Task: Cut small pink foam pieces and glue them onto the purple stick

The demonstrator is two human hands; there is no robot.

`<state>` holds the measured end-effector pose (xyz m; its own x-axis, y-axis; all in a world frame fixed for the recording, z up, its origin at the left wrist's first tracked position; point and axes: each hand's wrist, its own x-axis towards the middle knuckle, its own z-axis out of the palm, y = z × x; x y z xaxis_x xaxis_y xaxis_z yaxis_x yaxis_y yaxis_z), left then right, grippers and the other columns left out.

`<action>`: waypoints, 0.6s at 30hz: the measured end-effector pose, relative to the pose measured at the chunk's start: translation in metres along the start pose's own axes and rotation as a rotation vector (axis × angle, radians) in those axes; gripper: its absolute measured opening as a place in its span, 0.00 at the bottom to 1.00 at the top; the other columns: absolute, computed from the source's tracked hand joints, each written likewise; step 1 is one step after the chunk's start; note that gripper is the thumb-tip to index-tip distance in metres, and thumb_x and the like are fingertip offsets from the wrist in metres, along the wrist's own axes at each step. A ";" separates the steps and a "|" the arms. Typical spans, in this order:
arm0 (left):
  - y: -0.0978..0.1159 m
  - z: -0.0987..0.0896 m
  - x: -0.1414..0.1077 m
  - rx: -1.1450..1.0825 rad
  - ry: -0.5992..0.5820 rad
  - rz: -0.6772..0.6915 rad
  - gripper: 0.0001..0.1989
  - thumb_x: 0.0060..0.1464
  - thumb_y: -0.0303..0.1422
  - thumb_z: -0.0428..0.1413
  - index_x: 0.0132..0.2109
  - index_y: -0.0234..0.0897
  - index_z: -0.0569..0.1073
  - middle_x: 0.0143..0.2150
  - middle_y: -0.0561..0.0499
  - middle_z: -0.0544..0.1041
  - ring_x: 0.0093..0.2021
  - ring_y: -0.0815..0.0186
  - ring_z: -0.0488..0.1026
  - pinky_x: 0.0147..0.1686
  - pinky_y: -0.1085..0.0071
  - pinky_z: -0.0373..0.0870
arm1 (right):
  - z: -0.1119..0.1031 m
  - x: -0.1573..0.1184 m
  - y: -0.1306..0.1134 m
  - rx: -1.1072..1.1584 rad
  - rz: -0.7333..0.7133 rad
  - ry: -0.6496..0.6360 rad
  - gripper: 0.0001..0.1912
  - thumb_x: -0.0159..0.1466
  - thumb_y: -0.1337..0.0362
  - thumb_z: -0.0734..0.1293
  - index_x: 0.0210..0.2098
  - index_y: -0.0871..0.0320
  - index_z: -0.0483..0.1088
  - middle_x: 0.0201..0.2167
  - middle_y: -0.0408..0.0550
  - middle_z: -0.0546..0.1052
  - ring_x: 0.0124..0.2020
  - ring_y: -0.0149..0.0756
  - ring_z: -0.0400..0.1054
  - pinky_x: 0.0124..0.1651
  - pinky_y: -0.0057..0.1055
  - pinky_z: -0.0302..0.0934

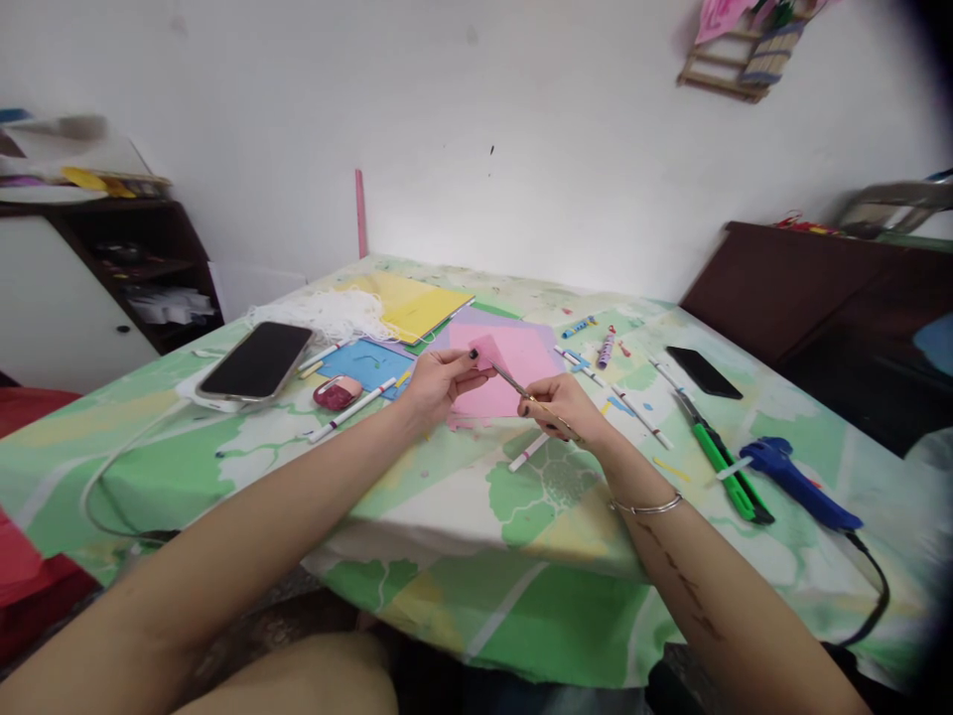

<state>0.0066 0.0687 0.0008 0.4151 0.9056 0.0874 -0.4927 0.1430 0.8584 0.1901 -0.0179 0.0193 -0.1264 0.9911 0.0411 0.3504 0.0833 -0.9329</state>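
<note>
Between the fingers of my left hand [441, 379] is a small piece of pink paper [487, 350], held up over the table. My right hand [562, 407] grips a pair of scissors [513, 380], whose blades point left and reach the edge of that piece. Whether the blades are parted is too small to tell. Below both hands lies a larger pink sheet [513, 382] on top of a lilac sheet [537, 325]. Small pink scraps [466, 422] lie by its front edge. A white marker [527, 452] rests just under my right hand.
To the left are a phone [257, 362], white string [320, 316], a yellow sheet [409, 303], blue paper [364, 365] and a dark red object [338, 392]. On the right lie several markers [632, 407], a green cutter [726, 462], a blue glue gun [800, 487] with a cord and a black phone [704, 371].
</note>
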 end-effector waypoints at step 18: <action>0.004 0.001 -0.001 0.027 0.027 -0.034 0.05 0.45 0.29 0.64 0.29 0.30 0.77 0.27 0.45 0.80 0.30 0.62 0.79 0.35 0.69 0.75 | -0.002 -0.002 -0.002 -0.054 0.005 -0.046 0.17 0.51 0.55 0.71 0.19 0.60 0.64 0.07 0.32 0.56 0.09 0.20 0.46 0.12 0.22 0.38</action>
<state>0.0049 0.0678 0.0051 0.4103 0.9108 0.0449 -0.4581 0.1633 0.8738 0.1917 -0.0200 0.0220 -0.1667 0.9858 0.0185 0.4002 0.0847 -0.9125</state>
